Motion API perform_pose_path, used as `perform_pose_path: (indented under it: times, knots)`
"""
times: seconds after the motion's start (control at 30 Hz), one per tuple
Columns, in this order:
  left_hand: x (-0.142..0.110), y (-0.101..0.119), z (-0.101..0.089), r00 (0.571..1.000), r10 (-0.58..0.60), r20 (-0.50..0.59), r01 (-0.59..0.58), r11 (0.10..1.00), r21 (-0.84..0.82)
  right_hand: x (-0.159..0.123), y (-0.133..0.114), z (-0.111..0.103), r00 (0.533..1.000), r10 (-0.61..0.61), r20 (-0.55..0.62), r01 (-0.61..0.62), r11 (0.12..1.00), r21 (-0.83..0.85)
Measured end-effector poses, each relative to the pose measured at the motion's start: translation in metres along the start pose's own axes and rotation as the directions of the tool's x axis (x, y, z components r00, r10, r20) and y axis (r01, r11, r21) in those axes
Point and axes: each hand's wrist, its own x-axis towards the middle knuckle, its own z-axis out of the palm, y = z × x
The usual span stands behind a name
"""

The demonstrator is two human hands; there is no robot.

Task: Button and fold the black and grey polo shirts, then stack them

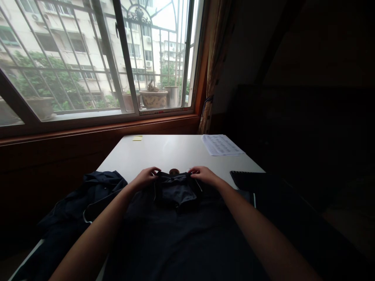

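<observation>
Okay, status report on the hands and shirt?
Left hand and right hand pinching collar. Shirt spread on table. Notebook by right sleeve.

Going bare-handed and bare-armed
Widening smoothly toward seven o'clock along the left forearm (99, 222) and toward five o'clock along the right forearm (258, 226); narrowing inward to the left hand (145, 176) and right hand (205, 175); ending in slim fingers (152, 169), leaving nails too small to tell.

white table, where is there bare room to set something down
The white table is bare between the yellow note and printed sheets; a smaller gap lies between those sheets and the spiral-bound item. Nearer, the dark shirt and bunched cloth at left crowd it.
</observation>
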Motion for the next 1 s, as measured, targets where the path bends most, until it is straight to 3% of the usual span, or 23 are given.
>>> perform_pose_path:
  times: [0.17, 0.3, 0.5, 0.67, 0.73, 0.8, 0.9, 1.0]
  knots:
    - [0.014, 0.001, 0.002, 0.978, 0.039, -0.207, -0.044, 0.999, -0.021, 0.011, -0.002, 0.002, 0.983, 0.008, -0.186, -0.005, 1.000, 0.017]
    - [0.022, -0.004, 0.017, 0.947, 0.075, -0.313, -0.076, 0.997, 0.007, 0.016, -0.004, 0.014, 0.963, 0.024, -0.268, -0.018, 1.000, 0.025]
    - [0.019, -0.009, 0.042, 0.916, 0.167, -0.365, -0.143, 0.986, 0.091, 0.018, -0.011, 0.031, 0.961, 0.071, -0.267, -0.076, 0.997, -0.007]
    - [0.006, -0.007, 0.029, 0.889, 0.247, -0.385, -0.173, 0.961, 0.216, 0.009, -0.015, 0.025, 0.967, 0.137, -0.217, -0.144, 0.989, -0.019]
    - [0.000, -0.005, 0.017, 0.891, 0.339, -0.302, -0.237, 0.914, 0.328, 0.003, -0.014, 0.018, 0.975, 0.164, -0.151, -0.169, 0.986, -0.015]
    - [-0.006, 0.000, 0.007, 0.895, 0.432, -0.108, -0.363, 0.849, 0.385, -0.005, -0.012, 0.010, 0.981, 0.186, -0.064, -0.186, 0.983, 0.004]
    - [-0.011, 0.007, 0.000, 0.862, 0.477, 0.169, -0.505, 0.784, 0.362, -0.014, -0.010, 0.000, 0.973, 0.213, 0.086, -0.219, 0.974, 0.065]
    - [-0.012, 0.014, 0.004, 0.860, 0.444, 0.249, -0.507, 0.794, 0.336, -0.020, -0.013, -0.002, 0.963, 0.191, 0.192, -0.235, 0.940, 0.246]
